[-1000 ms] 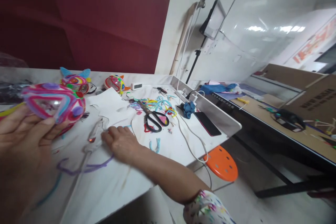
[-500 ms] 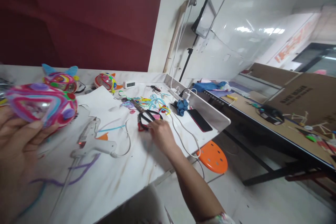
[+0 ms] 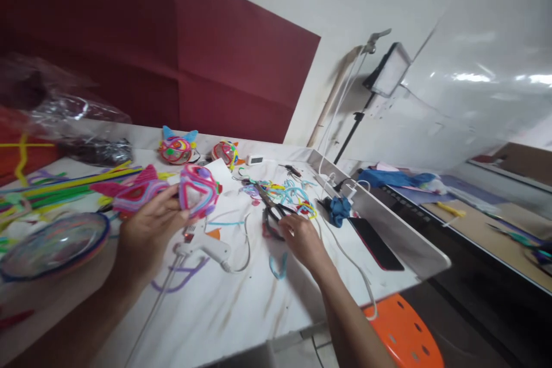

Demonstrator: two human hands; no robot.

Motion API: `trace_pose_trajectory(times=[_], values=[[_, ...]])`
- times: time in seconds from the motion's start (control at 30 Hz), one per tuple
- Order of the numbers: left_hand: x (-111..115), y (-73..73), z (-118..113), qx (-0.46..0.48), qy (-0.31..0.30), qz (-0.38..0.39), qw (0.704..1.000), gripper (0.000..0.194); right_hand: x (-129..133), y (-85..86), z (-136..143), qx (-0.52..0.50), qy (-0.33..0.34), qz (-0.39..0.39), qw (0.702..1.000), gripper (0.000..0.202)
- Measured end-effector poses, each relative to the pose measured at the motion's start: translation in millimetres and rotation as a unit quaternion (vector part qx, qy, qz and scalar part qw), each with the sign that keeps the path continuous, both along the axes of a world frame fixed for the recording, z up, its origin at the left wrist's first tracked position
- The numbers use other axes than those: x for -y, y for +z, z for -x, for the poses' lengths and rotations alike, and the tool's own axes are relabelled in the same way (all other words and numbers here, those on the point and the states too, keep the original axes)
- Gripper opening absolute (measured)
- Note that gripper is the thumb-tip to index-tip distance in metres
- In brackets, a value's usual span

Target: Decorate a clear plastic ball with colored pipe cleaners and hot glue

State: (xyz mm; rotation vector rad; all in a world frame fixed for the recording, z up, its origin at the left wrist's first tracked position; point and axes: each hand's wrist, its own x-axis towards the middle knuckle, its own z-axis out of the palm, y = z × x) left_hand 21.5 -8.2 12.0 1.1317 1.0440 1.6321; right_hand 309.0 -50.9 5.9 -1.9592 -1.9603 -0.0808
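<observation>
Chenille-trimmed ball (image 3: 199, 192), pinched in the left hand (image 3: 152, 223), near the glue gun (image 3: 215, 249); right of the gun, right hand (image 3: 302, 238) touching scissors (image 3: 271, 205), grip unclear; beyond, digital display (image 3: 256, 160), unreadable.

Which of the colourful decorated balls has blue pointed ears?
The blue-eared ball, left of the pair at the back of the table. The orange-trimmed ball to its right and the held ball in the left hand show no blue ears.

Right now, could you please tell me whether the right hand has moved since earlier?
Yes: the right hand moved rightward, away from the glue gun, to the scissors.
</observation>
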Motion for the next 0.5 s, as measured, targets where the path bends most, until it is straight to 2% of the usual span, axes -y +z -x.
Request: trace_pose_trajectory(times=[0.1,0.3,0.4,0.5], values=[[3,-1.4,-2,0.009,-0.027,0.004,1.000,0.057,-26,1.8,6,0.016,0.024,0.004,1.000,0.027],[11,8.7,-9,0.025,-0.050,0.020,0.998,0.048,-81,-2.0,15,0.070,0.039,0.028,0.996,0.030],[14,6.1,-12,0.016,-0.075,0.026,0.997,0.049,-97,-9.4,18,0.103,0.041,0.059,0.992,0.025],[16,-2.2,-15,0.023,-0.078,0.019,0.997,0.052,-105,-20.6,18,0.132,0.056,0.082,0.986,0.026]])
